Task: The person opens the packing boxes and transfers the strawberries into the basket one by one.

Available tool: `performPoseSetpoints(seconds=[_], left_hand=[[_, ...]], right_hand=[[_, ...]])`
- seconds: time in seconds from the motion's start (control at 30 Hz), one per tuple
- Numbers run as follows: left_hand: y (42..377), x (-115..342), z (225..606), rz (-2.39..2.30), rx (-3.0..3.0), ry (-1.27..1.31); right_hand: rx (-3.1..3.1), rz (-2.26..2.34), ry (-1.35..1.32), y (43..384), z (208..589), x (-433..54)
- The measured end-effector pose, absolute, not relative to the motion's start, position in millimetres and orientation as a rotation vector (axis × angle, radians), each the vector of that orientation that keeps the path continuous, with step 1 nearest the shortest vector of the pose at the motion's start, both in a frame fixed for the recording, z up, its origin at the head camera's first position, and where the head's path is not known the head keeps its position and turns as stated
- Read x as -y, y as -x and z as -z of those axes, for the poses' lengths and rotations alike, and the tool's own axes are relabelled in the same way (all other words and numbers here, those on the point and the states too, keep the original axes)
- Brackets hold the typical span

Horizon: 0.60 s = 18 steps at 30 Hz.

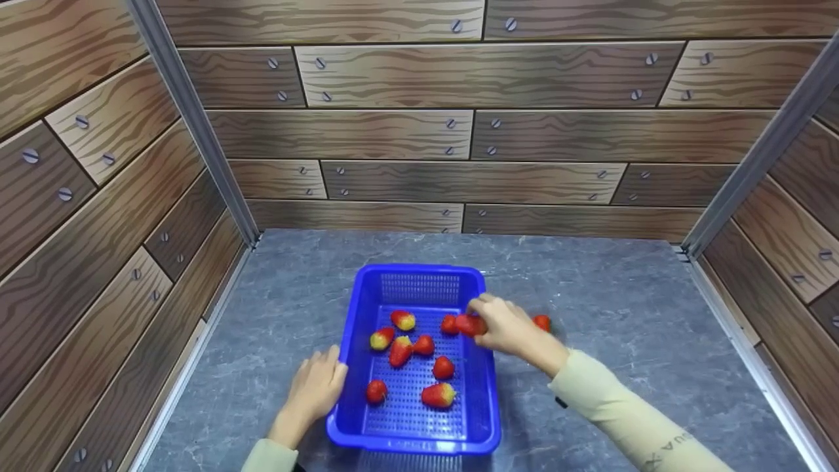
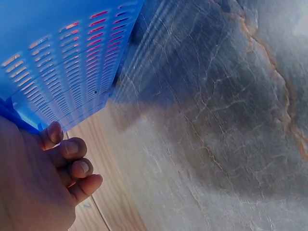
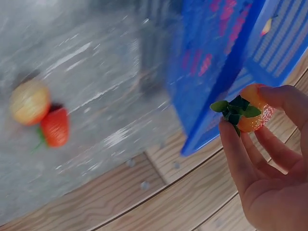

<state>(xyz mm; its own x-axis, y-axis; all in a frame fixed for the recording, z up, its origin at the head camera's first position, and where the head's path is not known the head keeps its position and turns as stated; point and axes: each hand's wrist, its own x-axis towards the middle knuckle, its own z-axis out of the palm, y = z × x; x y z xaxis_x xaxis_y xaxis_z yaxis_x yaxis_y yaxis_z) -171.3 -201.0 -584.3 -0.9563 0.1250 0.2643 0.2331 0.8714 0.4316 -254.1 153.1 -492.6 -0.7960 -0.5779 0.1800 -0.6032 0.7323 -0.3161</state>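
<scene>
A blue perforated plastic basket [image 1: 419,446] stands on the grey marbled surface. My left hand [image 1: 316,383] holds its left rim; in the left wrist view the fingers curl beside the slotted outer wall [image 2: 72,62]. Over the basket's right side, my right hand [image 1: 503,326] pinches a strawberry [image 1: 470,325] between thumb and fingers. Its green leaves [image 3: 236,111] face the right wrist camera. Several red strawberries, some with yellow ends, lie spread over the basket floor, among them one near the front [image 1: 438,395] and one at the back [image 1: 403,320].
Right of the basket, another strawberry [image 1: 541,322] shows partly behind my right hand. The right wrist view has two lying together there, a pale yellowish one [image 3: 30,102] and a red one [image 3: 55,127]. Wood-patterned walls [image 1: 393,134] enclose the back and both sides.
</scene>
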Motion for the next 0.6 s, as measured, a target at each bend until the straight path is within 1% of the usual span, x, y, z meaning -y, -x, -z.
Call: performPoseSetpoints(seconds=[0.3, 0.6], left_hand=[[171.6, 199.8, 583.7, 0.676, 2.807, 0.289], [170.1, 200.9, 583.0, 0.67, 2.816, 0.285]], right_hand=[[2.888, -0.583, -1.114, 234.0, 512.7, -117.2], [2.929, -0.548, -1.172, 230.9, 534.8, -89.0]])
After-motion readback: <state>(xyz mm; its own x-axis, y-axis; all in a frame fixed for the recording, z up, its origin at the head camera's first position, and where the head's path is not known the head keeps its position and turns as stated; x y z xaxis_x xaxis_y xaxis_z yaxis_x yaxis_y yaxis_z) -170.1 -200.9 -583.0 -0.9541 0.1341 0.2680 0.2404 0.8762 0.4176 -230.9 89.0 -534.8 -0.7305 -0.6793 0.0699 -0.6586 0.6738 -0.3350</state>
